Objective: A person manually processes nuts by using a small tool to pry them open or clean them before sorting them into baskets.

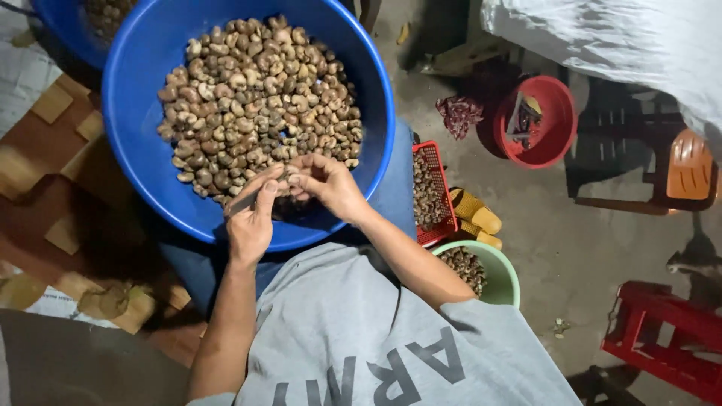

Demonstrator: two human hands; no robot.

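A big blue basin (143, 150) rests on my lap and holds a heap of brown-grey cashew nuts (256, 98). Both hands meet over its near rim. My left hand (252, 218) grips a small dark blade-like tool (242, 203) that points toward the other hand. The fingers of my right hand (331, 186) pinch a single nut (289, 177) against the tool's tip. I cannot make out the nut's details between the fingers.
At my right side stand a red mesh basket (444, 188) and a green bowl (500, 274), both with nuts. On the floor are yellow sandals (475, 214), a red bowl (553, 124), a red stool (662, 338) and an orange-seated chair (688, 169). A second blue basin (68, 26) sits top left.
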